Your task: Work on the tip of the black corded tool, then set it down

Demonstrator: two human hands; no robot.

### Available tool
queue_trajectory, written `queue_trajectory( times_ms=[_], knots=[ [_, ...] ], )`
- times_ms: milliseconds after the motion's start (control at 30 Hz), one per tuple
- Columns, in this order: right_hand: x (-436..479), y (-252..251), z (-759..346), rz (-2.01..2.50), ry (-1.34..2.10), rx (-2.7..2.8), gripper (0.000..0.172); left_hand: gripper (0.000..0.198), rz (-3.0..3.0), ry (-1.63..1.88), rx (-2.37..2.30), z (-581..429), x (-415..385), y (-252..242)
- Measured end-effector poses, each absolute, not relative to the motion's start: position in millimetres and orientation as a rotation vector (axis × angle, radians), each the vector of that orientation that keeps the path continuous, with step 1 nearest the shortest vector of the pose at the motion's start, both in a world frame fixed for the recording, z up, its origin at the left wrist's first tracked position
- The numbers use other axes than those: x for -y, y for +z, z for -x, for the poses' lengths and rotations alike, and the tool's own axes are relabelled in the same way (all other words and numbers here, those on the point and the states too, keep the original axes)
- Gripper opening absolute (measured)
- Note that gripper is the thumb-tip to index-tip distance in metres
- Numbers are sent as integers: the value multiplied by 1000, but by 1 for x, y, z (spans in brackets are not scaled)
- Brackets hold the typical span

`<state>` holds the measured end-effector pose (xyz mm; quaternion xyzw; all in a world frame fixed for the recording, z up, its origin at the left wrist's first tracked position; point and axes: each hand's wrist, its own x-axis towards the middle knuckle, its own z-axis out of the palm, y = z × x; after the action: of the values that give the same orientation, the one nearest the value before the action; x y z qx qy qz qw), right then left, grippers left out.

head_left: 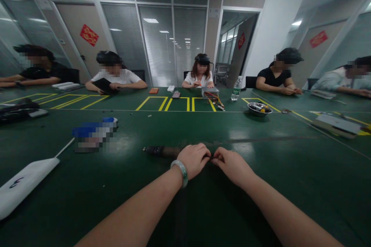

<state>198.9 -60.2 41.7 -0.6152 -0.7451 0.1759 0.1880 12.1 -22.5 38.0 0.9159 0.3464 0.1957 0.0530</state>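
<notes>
A dark rod-shaped tool (166,151) lies crosswise on the green table (130,197), its narrow metal-looking tip pointing left. It resembles an electric screwdriver, but the dim picture leaves its kind unsure. My left hand (195,158), with a pale green bangle at the wrist, is closed over its right part and covers much of it. Close beside, my right hand (232,164) has thumb and fingers pinched together at the tool's right end. Something small and dark shows between the two sets of fingertips; what it is stays hidden.
On the left are a white power-bank-like block (26,185) with a cable and a partly blurred blue-and-white item (95,133). Farther off stand a metal bowl (260,112) of small parts, a water bottle (237,89) and a wired metal box (210,92). Several people sit opposite.
</notes>
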Motion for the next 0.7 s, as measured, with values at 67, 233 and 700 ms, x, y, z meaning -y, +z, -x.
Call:
queue_trajectory(
  times_ms=[67, 233, 700],
  knots=[
    [61, 43, -199, 1724, 515, 2113, 10, 13, -2794, 581, -1055, -12, 22, 38],
    [60, 42, -198, 1696, 460, 2127, 12, 14, -2803, 583, -1053, -12, 21, 36],
    [56, 37, -203, 1772, 415, 2092, 17, 12, -2817, 599, -1077, -12, 20, 34]
  ],
)
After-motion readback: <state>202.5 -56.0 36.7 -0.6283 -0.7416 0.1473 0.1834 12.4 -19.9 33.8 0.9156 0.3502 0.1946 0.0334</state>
